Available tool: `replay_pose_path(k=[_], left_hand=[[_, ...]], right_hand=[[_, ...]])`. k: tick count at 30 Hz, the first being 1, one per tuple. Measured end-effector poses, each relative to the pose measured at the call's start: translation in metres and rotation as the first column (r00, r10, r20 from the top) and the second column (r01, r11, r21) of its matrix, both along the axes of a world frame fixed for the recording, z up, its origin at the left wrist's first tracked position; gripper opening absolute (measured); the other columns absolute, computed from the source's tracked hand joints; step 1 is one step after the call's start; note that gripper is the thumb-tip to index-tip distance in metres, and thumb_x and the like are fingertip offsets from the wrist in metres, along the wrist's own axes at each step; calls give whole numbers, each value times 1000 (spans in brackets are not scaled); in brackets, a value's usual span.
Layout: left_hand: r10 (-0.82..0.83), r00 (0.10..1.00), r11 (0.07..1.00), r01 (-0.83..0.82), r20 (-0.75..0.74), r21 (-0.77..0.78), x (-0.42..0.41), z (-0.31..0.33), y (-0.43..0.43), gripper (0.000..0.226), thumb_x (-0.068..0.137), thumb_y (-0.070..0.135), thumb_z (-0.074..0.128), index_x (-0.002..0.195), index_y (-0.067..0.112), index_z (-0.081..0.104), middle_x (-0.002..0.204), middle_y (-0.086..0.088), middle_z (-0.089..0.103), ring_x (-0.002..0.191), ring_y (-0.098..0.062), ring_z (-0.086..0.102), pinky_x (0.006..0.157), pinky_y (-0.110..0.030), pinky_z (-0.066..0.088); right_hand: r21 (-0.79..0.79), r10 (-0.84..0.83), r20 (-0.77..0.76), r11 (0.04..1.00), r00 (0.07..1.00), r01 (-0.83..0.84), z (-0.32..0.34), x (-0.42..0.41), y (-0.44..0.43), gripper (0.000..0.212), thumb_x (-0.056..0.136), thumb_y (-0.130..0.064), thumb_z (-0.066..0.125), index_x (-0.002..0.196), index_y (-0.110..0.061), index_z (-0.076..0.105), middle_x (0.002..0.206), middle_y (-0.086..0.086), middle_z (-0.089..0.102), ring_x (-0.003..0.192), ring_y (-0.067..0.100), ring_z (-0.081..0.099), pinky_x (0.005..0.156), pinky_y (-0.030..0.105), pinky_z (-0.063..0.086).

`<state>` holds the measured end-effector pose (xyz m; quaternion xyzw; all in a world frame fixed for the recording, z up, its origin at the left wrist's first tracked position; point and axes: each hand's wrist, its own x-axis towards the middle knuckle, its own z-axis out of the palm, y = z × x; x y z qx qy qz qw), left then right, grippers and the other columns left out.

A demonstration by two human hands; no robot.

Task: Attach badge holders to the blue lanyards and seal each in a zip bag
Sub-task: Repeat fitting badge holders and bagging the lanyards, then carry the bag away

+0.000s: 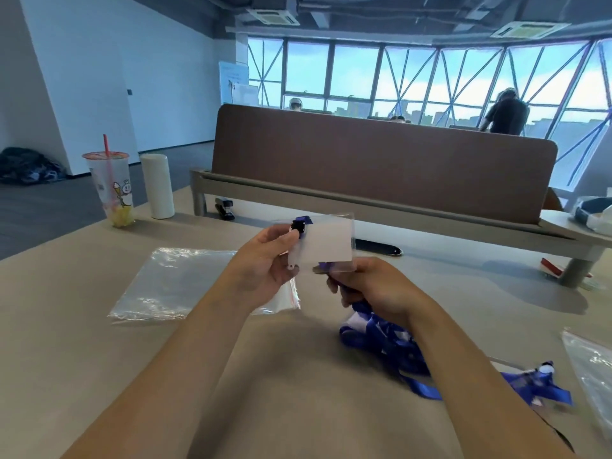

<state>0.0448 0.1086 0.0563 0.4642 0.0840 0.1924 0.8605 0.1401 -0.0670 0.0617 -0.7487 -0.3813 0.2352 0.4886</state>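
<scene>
**Badge holder held up over the worktop, one hand at each end**

We hold the clear badge holder [331, 240] in the air above the middle of the beige worktop [82, 359]. Our left hand [268, 260] pinches its left end, right by the black clip [299, 226]. Our right hand [374, 286] is curled round the blue lanyard [381, 339] just under the holder's lower edge. The rest of the ribbon falls in a loose heap on the worktop towards the right edge. Past it lies a second lanyard [536, 382].

An empty zip bag [178, 283] lies flat on the left half of the worktop, and another bag [592, 369] shows at the right edge.

At the far left corner stand a plastic drink cup [111, 190] with a red straw and a white cylinder [157, 185], close together. A black stapler [225, 208] lies near the far edge, beside the leg of a raised shelf. A brown divider panel [381, 160] runs along the back of that shelf.

Beyond it, people sit or stand before a wall of tall windows [414, 81] crossed with diagonal bars. To the left are white walls and a dark heap [28, 165] on the grey floor.
</scene>
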Motion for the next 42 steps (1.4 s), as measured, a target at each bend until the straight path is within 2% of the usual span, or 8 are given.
replay_pose_path(k=[3,8,16,20,27,31,35,42], left_hand=[[129,991,992,-129,18,-16,5,-4,1,8,91,10,66,97,14,64,98,-10,71,83,-23,66,55,-25,53],[382,920,901,-350,-85,257,13,-14,-6,6,94,15,64,100,14,64,101,-9,71,96,-30,67,73,-35,55],[471,861,297,-358,190,885,7,-8,-25,9,97,21,58,93,14,60,86,1,65,79,-18,60,66,-24,46],[389,917,248,-191,83,950,5,-4,-29,6,99,22,57,93,21,56,91,7,63,82,-14,60,64,-14,41],[141,969,476,115,-204,872,2,0,-30,9,95,21,63,90,27,58,110,1,71,97,-21,67,88,-41,58],[-17,947,620,261,-320,740,-2,2,-30,9,95,17,61,100,25,61,105,4,70,91,-20,68,81,-33,60],[-219,960,868,272,-172,415,-8,0,-28,7,96,12,56,99,15,61,99,-7,69,90,-28,61,79,-40,50],[-87,996,992,84,23,97,3,-4,-23,9,99,11,52,101,15,60,100,-9,72,92,-24,69,82,-38,56]], right_hand=[[-124,-18,85,992,996,28,-2,-8,7,24,100,-28,53,110,-24,75,77,-1,66,67,15,52,70,26,51],[-296,39,257,954,966,40,9,-16,12,24,99,-30,55,103,-21,77,64,-5,61,58,10,51,64,23,49],[-354,74,433,930,898,95,43,-12,-11,14,91,-29,66,81,-24,74,60,-6,61,51,5,55,51,19,42],[-284,-3,487,945,873,162,55,-3,-28,14,90,-33,68,80,-24,73,65,-5,66,52,4,57,56,23,42],[-109,-97,402,982,910,153,55,3,-40,9,91,-25,67,84,-21,72,74,-5,70,65,13,60,66,28,54],[-36,-105,362,991,926,127,54,1,-40,11,92,-22,65,85,-18,72,69,-8,68,60,8,57,63,25,54],[75,-171,261,985,950,157,43,-2,-30,12,91,-22,67,83,-15,71,64,-8,65,58,8,55,59,23,49],[59,-253,95,967,963,248,14,-10,-3,25,99,-10,49,82,-21,64,70,0,63,62,15,59,50,14,47]])
